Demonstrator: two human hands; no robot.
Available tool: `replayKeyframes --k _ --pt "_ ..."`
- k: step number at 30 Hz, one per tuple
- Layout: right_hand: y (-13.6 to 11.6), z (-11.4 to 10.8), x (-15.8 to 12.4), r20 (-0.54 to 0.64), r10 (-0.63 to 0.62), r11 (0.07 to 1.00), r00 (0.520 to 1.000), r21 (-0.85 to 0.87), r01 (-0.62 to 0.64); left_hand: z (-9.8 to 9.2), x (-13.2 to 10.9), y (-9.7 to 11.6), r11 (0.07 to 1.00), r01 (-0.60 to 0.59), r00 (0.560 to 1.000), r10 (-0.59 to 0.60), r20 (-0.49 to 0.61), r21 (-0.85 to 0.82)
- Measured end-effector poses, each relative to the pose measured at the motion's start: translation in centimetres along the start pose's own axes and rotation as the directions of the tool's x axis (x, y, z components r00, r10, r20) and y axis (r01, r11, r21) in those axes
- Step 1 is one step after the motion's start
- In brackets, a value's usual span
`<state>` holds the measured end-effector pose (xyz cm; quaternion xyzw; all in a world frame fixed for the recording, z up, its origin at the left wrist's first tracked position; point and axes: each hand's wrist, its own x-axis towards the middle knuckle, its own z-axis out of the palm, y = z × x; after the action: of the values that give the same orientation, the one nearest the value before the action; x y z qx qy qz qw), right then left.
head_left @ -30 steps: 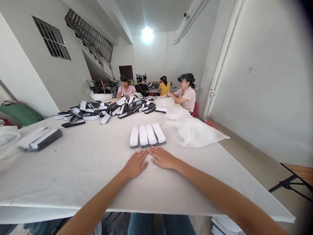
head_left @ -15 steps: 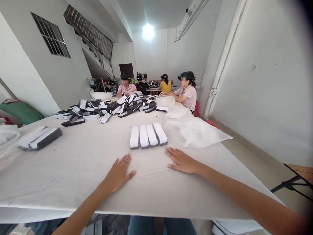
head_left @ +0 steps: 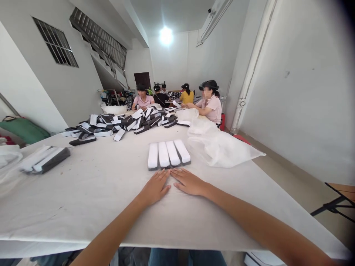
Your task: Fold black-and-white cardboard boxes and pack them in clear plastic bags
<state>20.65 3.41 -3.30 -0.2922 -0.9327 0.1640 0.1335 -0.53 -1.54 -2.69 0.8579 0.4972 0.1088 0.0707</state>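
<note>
My left hand (head_left: 156, 186) lies flat on the white tablecloth (head_left: 91, 199), fingers stretched out and pointing away from me. Beside it, my right hand (head_left: 188, 181) also rests flat, and the fingertips of both come close together at the middle. Neither holds anything. Just beyond the fingertips is a row of several white-topped, dark-based strips (head_left: 169, 154), lying side by side in what looks like clear plastic. Whether my fingers touch its near edge I cannot tell.
Crumpled translucent plastic bags (head_left: 222, 146) lie to the right of the row. A heap of black and white pieces (head_left: 130, 122) covers the far side. Another wrapped bundle (head_left: 47, 159) sits at left. Co-workers (head_left: 209, 103) sit beyond the heap. A wooden-topped folding stool (head_left: 342, 192) stands at right.
Both hands have slid inward across the cloth, the left one rightward and the right one leftward, so their fingertips now nearly meet. The row of strips stays in place.
</note>
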Motion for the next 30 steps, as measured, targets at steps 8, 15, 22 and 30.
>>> replayKeyframes --k 8,15,22,30 --pt "1.4 -0.2 -1.1 0.013 0.055 0.996 0.998 0.065 -0.055 1.4 -0.6 -1.2 0.998 0.047 0.999 -0.047 0.004 0.029" --pt "1.3 0.2 -1.0 -0.003 0.074 0.992 0.997 0.099 -0.073 1.5 -0.4 -1.0 0.998 0.055 0.998 -0.055 -0.004 -0.01" --pt "1.5 -0.1 -1.0 0.037 0.083 0.99 0.996 0.115 -0.087 1.1 -0.7 -0.5 0.99 0.137 0.99 -0.136 0.036 -0.013" --pt "2.2 -1.5 -1.8 0.163 0.058 0.993 0.985 0.087 -0.073 -0.5 -2.9 -1.2 0.935 0.341 0.927 -0.352 0.128 0.099"
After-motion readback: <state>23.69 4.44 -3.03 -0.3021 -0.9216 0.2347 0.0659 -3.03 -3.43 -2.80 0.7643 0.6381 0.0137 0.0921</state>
